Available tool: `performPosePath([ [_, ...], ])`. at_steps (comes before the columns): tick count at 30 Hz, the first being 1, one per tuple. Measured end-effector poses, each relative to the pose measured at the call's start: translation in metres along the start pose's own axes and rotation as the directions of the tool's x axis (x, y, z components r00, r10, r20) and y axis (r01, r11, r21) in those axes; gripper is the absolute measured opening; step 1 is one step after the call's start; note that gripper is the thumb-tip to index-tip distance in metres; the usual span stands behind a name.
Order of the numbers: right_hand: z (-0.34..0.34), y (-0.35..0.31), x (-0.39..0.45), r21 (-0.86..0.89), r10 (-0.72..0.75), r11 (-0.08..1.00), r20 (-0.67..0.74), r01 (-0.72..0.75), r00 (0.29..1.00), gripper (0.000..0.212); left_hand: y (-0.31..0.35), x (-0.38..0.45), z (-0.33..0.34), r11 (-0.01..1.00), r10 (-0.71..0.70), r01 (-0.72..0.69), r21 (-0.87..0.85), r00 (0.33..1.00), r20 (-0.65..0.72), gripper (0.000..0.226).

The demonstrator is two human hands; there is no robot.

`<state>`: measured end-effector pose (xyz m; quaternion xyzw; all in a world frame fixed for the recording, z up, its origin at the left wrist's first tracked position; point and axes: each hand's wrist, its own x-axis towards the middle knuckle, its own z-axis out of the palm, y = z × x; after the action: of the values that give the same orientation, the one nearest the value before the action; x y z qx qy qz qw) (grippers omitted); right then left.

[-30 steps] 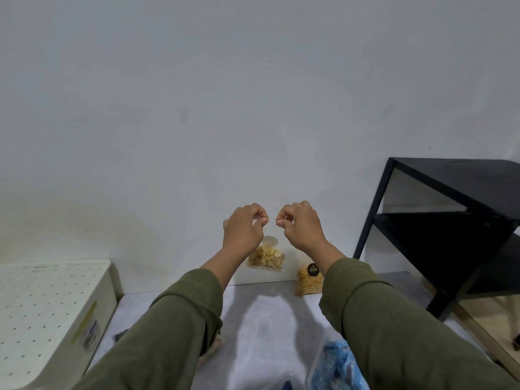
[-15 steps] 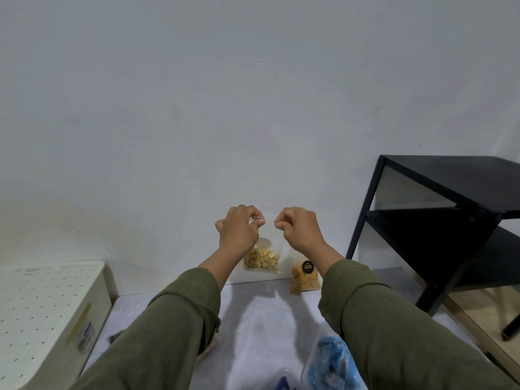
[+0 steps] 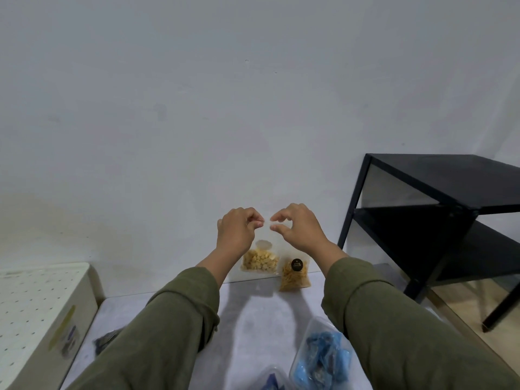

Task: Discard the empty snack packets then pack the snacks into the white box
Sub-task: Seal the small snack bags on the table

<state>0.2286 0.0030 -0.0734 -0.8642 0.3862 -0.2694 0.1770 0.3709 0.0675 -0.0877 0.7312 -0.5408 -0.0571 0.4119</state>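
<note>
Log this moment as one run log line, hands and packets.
left hand: pinches clear snack packet top, raised | right hand: fingers parted at packet top | second snack packet: on table

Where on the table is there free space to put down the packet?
Bare grey tabletop lies between the two sleeves, in front of the orange snack packet. It is crowded near the blue packets at the front right and by the white box on the left.

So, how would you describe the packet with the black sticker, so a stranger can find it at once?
Look at the grey table where it meets the wall, left of the black shelf. Two clear snack packets are there; this packet is the right one, on the table. It has thin orange sticks and a round black sticker, while the held packet has pale round pieces.
</note>
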Motion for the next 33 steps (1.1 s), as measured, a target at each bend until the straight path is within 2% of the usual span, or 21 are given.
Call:
performPosePath([
  [5, 0.003, -0.004, 0.004, 0.022, 0.041, 0.999, 0.035, -0.042, 0.999, 0.017, 0.004, -0.001, 0.008, 0.999, -0.024, 0.024, 0.036, 1.000, 0.004, 0.009],
  [8, 0.003, -0.003, 0.003, 0.078, 0.099, 0.992, 0.023, -0.100, 0.995, 0.015, 0.000, 0.000, 0.010, 0.986, -0.148, 0.151, 0.070, 0.988, -0.041, 0.026],
  [10, 0.004, -0.002, 0.003, 0.079, 0.107, 0.991, 0.015, -0.107, 0.994, 0.014, 0.001, 0.001, 0.009, 0.971, -0.224, 0.225, 0.079, 0.974, -0.017, 0.035],
  [13, 0.005, -0.002, 0.004, 0.079, 0.105, 0.991, -0.006, -0.104, 0.994, 0.014, 0.006, 0.002, 0.009, 0.947, -0.283, 0.296, -0.124, 0.953, 0.109, 0.036],
  [15, 0.005, -0.001, 0.005, 0.078, 0.099, 0.992, -0.010, -0.098, 0.995, 0.014, 0.010, 0.002, 0.011, 0.888, -0.308, 0.347, -0.302, 0.936, 0.169, 0.034],
  [17, 0.004, 0.000, 0.005, 0.080, 0.097, 0.992, -0.008, -0.096, 0.995, 0.014, 0.011, 0.002, 0.011, 0.833, -0.336, 0.389, -0.393, 0.921, 0.199, 0.031],
  [21, 0.001, 0.004, 0.003, 0.111, 0.093, 0.989, 0.010, -0.093, 0.996, 0.010, 0.007, 0.004, 0.013, 0.795, -0.321, 0.391, -0.463, 0.920, 0.226, 0.021],
  [26, 0.001, 0.005, 0.004, 0.150, 0.111, 0.982, 0.018, -0.113, 0.994, 0.019, 0.004, 0.003, 0.015, 0.786, -0.299, 0.371, -0.495, 0.928, 0.220, 0.020],
  [30, 0.002, 0.004, 0.005, 0.203, 0.146, 0.968, 0.032, -0.150, 0.989, 0.026, 0.005, 0.004, 0.015, 0.740, -0.303, 0.384, -0.552, 0.923, 0.237, 0.019],
  [33, 0.003, 0.004, 0.005, 0.274, 0.175, 0.944, 0.060, -0.184, 0.983, 0.015, 0.004, 0.004, 0.014, 0.710, -0.322, 0.398, -0.581, 0.917, 0.235, 0.016],
])
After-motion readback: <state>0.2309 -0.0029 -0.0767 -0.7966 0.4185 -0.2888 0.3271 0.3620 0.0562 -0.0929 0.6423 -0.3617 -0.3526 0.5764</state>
